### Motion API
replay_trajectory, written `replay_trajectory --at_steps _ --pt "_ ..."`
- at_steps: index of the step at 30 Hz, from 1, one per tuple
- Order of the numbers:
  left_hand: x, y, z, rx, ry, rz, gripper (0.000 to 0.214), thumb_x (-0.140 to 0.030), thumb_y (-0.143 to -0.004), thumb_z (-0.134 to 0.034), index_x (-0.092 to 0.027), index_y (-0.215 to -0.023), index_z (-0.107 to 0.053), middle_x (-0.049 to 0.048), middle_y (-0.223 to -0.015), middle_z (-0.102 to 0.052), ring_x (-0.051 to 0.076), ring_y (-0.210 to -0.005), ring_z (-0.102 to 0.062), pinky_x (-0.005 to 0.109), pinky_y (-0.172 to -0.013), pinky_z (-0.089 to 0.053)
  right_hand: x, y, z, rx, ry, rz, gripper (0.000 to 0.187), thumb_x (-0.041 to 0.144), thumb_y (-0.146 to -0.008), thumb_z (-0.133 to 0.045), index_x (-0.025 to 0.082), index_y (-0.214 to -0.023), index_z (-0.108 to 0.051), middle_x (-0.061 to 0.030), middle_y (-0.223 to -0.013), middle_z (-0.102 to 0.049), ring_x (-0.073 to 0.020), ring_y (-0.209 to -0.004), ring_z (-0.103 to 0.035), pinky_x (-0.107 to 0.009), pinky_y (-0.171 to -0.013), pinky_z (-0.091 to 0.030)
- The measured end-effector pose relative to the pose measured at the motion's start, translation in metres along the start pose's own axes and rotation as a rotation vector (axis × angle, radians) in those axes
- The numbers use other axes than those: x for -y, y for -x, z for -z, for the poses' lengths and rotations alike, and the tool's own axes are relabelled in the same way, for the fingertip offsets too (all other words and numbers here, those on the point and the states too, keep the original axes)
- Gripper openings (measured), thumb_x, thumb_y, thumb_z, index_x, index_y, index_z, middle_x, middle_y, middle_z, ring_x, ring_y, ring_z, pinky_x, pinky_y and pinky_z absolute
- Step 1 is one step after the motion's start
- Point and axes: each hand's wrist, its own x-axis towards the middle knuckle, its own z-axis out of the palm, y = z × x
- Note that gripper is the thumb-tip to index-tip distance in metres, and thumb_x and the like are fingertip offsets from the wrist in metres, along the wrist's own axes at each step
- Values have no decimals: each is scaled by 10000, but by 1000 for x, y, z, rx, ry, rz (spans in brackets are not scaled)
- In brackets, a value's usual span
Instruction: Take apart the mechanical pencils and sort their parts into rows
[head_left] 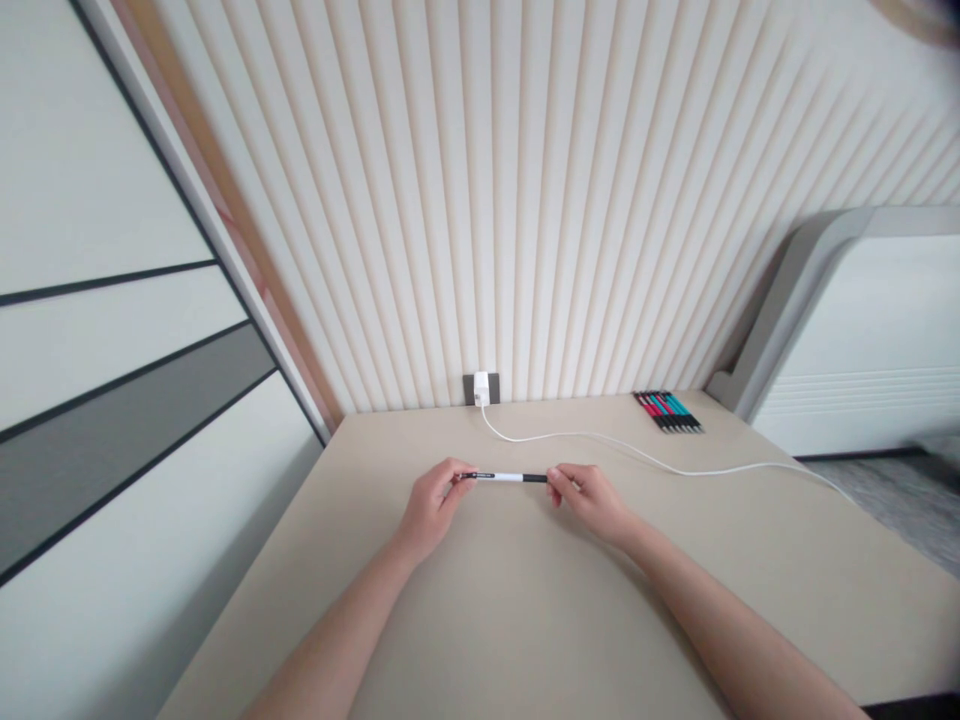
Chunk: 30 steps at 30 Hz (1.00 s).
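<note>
A black and white pen (508, 477) is stretched level between my two hands, over the middle of the beige tabletop. My left hand (433, 503) pinches its left end between thumb and fingers. At the other end, the fingers of my right hand (589, 498) are closed around the black tip part. Small print shows on the dark section near my left fingers, too small to read. Both ends of the pen are partly hidden by my fingertips.
Several pens (670, 411) in black, red and teal lie side by side at the table's back right. A white charger (481, 388) sits in the wall socket, its white cable (679, 470) running rightward across the tabletop (480, 620). A wardrobe (150, 420) stands left, a headboard (862, 330) right.
</note>
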Motion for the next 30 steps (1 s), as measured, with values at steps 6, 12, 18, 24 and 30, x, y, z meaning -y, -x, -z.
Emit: replay_trajectory --at_steps 6,12,18,24,30 --pt "0 1 -1 -51 24 -21 140 -283 -912 -526 -209 -968 -630 38 -908 -671 171 -821 -624 279 -777 -481 3 3 -8 196 -345 -179 605 648 -910 -342 201 -530 -490 22 -394 -488 -118 -432 -459 -252 -534 -391" --pt "1 1 -2 -82 29 0 144 -293 -904 -536 -209 -970 -633 36 -908 -675 172 -818 -629 288 -783 -488 7 0 -4 220 -413 -126 586 670 -884 -388 177 -653 -604 -12 -522 -594 -138 -537 -538 -268 -614 -434" --pt "1 1 -3 -82 -3 35 156 -309 -904 -537 -206 -969 -635 33 -892 -680 175 -816 -626 286 -775 -485 1 -3 -4 83 -237 -29 542 628 -902 -406 173 -692 -613 -12 -634 -605 -127 -586 -515 -245 -584 -397" --pt "-6 0 -1 -12 -22 -66 134 -283 -905 -539 -217 -955 -645 43 -905 -685 189 -868 -633 299 -807 -479 -2 0 -5 12 -127 -129 555 614 -920 -366 192 -600 -531 23 -462 -519 -110 -445 -431 -240 -495 -349" --pt "-9 -1 -3 -98 69 21 179 -341 -896 -554 -210 -977 -646 62 -938 -681 196 -894 -627 323 -846 -486 -2 0 -12 109 -357 -167 566 654 -896 -383 186 -632 -560 31 -416 -518 -102 -397 -428 -237 -488 -366"
